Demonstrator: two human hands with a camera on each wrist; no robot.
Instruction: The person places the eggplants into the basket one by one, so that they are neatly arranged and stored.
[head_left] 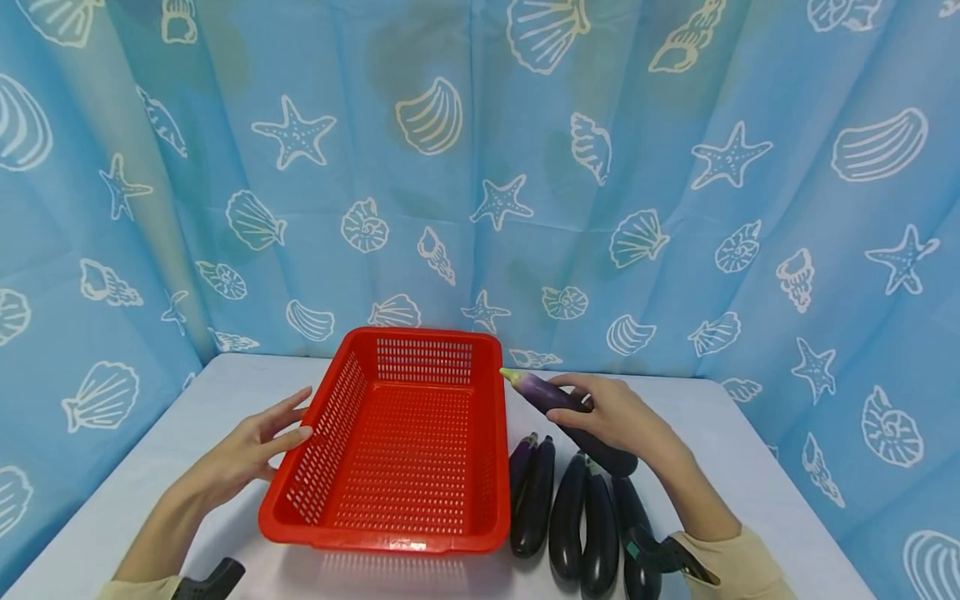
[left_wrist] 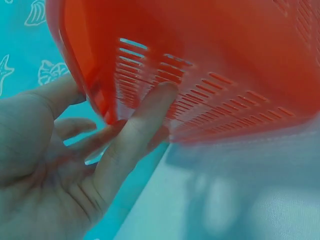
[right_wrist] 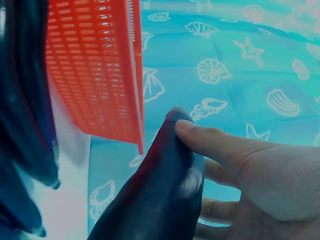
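A red plastic basket (head_left: pixel 405 540) with slotted walls stands on the table, its inside bare. My left hand (head_left: pixel 243 454) holds its left rim, thumb over the edge; in the left wrist view the other fingers (left_wrist: pixel 145 120) lie along the outer wall. To the right of the basket my right hand (head_left: pixel 607 412) grips a dark purple eggplant (head_left: pixel 540 392) between thumb and fingers, raised and tilted. Its pale green stem end points at the basket's right rim. The right wrist view shows the glossy eggplant (right_wrist: pixel 160 185) close up, the thumb along it.
Several more eggplants (head_left: pixel 534 500) lie side by side on the white table (head_left: pixel 720 433), right of the basket and below the right hand. A blue curtain (head_left: pixel 480 167) with white shells and starfish hangs behind the table and at both sides.
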